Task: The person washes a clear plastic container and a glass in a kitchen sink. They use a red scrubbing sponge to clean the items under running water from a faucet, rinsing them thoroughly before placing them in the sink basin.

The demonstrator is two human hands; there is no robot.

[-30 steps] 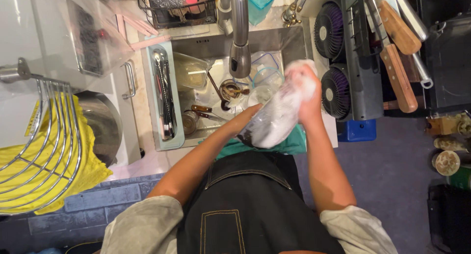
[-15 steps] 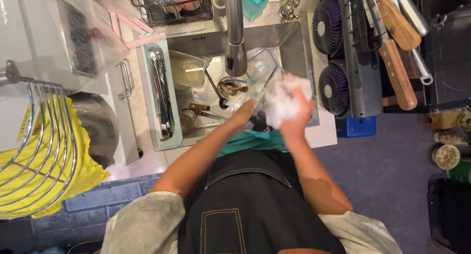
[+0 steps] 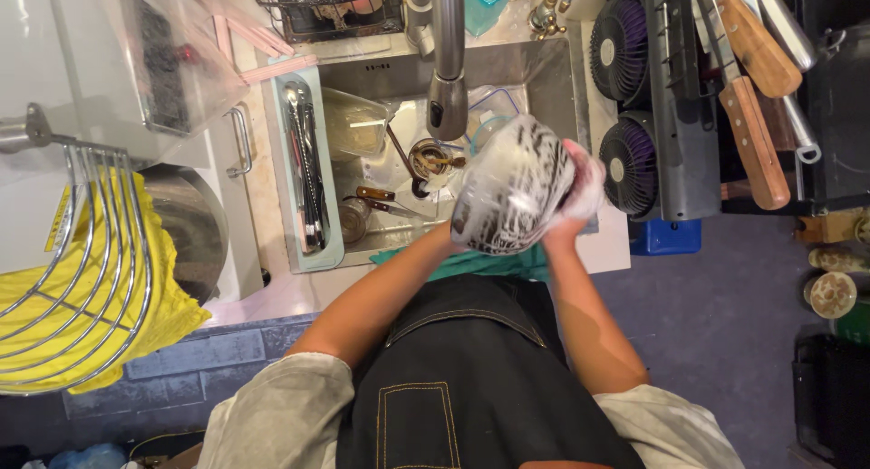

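Note:
Over the right half of the steel sink (image 3: pixel 544 70) I hold a round bowl (image 3: pixel 512 188), pale with dark streaks, tilted so its wet surface faces up. My right hand (image 3: pixel 580 183), covered in white foam, grips the bowl's right rim. My left hand (image 3: pixel 453 241) meets the bowl at its lower left edge and is mostly hidden behind it. The bowl is held above the basin, just right of the faucet spout (image 3: pixel 447 106). A green cloth (image 3: pixel 489 265) lies along the sink's front edge under my forearms.
In the basin lie a clear container (image 3: pixel 353 125), a small cup (image 3: pixel 430 156) and knives (image 3: pixel 381 197). A pale tray of metal cutlery (image 3: pixel 304 170) lines the sink's left side. Two small fans (image 3: pixel 630 165) and wooden-handled knives (image 3: pixel 752 134) are on the right. A wire rack over yellow cloth (image 3: pixel 91 279) is on the left.
The bowl has risen from near the sink's front edge and turned so its streaked face points up. My foamy right hand has shifted onto its right rim.

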